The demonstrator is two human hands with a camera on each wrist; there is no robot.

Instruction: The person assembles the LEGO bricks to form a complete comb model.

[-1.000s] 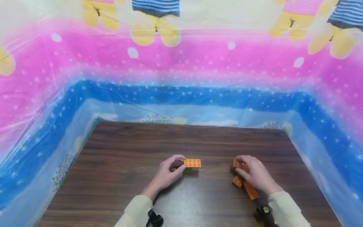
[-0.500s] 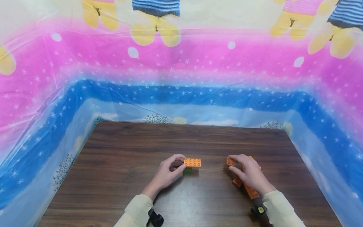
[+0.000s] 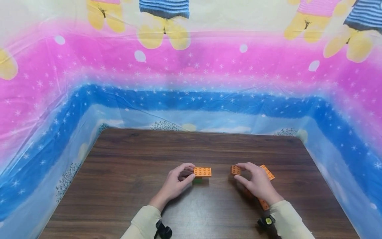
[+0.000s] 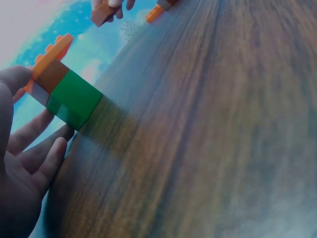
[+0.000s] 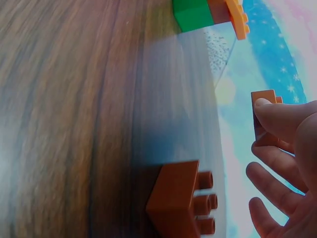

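On the table stands a toy brick stack (image 3: 202,172). The left wrist view shows a green brick (image 4: 75,100) at its bottom, a brown brick (image 4: 53,77) above that and a flat orange brick (image 4: 53,55) on top. My left hand (image 3: 176,182) holds the stack from its left side near the top, the lower fingers loose beside the green brick. My right hand (image 3: 260,182) pinches a small brown brick (image 3: 235,170) between thumb and fingers. In the right wrist view this brown brick (image 5: 265,111) is off the table, its studs facing up.
Another brown brick (image 5: 173,201) lies on the table beneath my right hand, mostly hidden in the head view. A flat orange brick (image 3: 267,172) and a longer orange one (image 3: 264,204) lie around that hand. A patterned cloth (image 3: 191,99) hangs around the table (image 3: 134,149).
My right hand has moved left with the brown brick, away from the other loose bricks and towards the stack. My left hand and the stack stay in place.
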